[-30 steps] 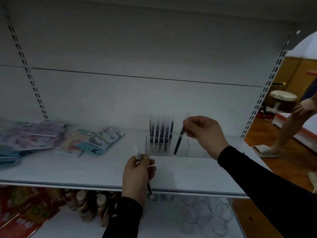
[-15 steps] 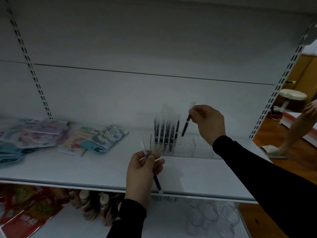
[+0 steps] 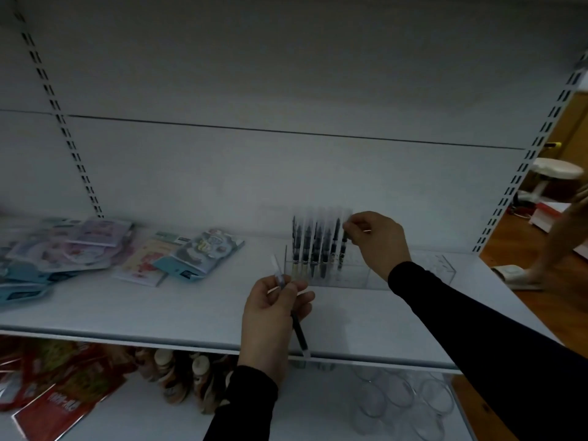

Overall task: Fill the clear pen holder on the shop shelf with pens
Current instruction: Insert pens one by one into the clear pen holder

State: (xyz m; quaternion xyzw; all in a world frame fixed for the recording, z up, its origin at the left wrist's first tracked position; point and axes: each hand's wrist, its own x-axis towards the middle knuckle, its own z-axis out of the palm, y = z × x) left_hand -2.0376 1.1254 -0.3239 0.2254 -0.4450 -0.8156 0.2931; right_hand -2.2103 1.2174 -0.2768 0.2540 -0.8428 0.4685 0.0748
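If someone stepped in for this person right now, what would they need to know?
Right hand: pinching the top of a pen standing at the right end of the row in the clear holder.
Left hand: holding one spare pen above the shelf.
Done: the holder's left end is filled with upright pens.
Left: let go of that pen, add the spare, fill the empty right part.

Flat stationery packs (image 3: 178,249) lie in a loose pile well left of the grip; below it, red packets (image 3: 54,386), brown bottles (image 3: 187,374) and clear cups (image 3: 404,396) fill the lower shelf; a white stool (image 3: 555,173) stands far right
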